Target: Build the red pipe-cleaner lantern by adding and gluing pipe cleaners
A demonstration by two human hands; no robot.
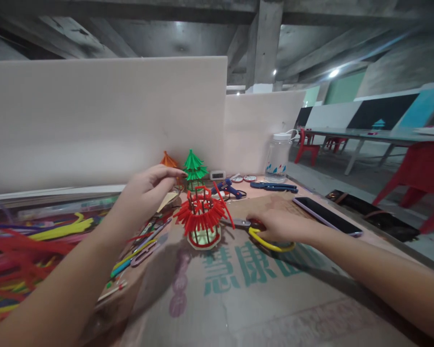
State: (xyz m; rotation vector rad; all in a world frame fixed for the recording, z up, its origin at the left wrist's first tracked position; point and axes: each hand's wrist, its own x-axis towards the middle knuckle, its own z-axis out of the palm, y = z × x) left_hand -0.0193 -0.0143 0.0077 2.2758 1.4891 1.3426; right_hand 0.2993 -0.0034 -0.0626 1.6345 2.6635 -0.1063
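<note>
A small red pagoda-like model (202, 219) made of fuzzy craft stems stands on the cardboard (235, 308), with a red stem (224, 205) slanting at its right side. My left hand (148, 193) hovers above and left of it, thumb and forefinger drawn together; anything between them is too small to make out. Behind those fingertips stand a green tiered model (193, 166) and an orange one (168, 159). On the right, my right hand (278, 224) is closed on a pair of scissors (271, 246) with yellow-edged handles, lying low over the cardboard, blades toward the red model.
Loose coloured pipe cleaners (18, 260) heap at left, beside pens (144, 250). At the back are a small digital display (217, 175), a blue glue gun (229, 188), a blue hand tool (274, 186) and a water bottle (278, 159). A phone (327, 217) lies right.
</note>
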